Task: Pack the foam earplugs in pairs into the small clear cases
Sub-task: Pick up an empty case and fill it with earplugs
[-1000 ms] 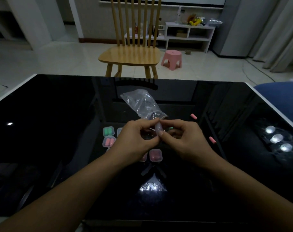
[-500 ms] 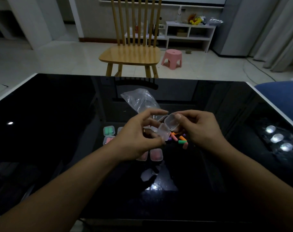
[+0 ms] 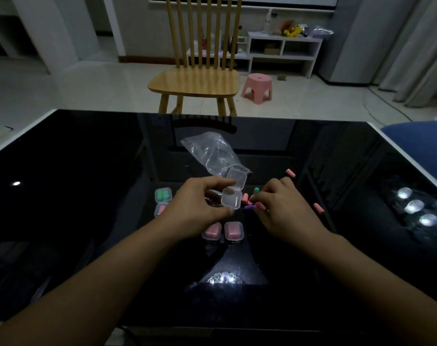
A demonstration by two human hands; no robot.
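Note:
My left hand (image 3: 196,204) pinches a small clear case (image 3: 232,198) whose lid (image 3: 236,179) stands swung up; the case looks empty. My right hand (image 3: 281,208) reaches down onto a pile of loose earplugs (image 3: 250,202) just right of the case, fingers curled over them; a green earplug (image 3: 256,191) sticks up at its fingertips and a purple one (image 3: 250,207) lies beside them. Filled cases sit on the black table (image 3: 75,196): a green pair (image 3: 163,195), a pink one (image 3: 160,209) partly behind my hand, and two pink ones (image 3: 222,231) in front.
A crumpled clear plastic bag (image 3: 210,153) lies behind the open case. Two stray pink earplugs lie on the table, one (image 3: 290,172) beyond my right hand and one (image 3: 318,208) to its right. A wooden chair (image 3: 195,83) stands beyond the table's far edge.
The case was shut between both hands, then got opened. My right hand has let go of it and dropped onto the earplug pile; my left hand now holds the case alone.

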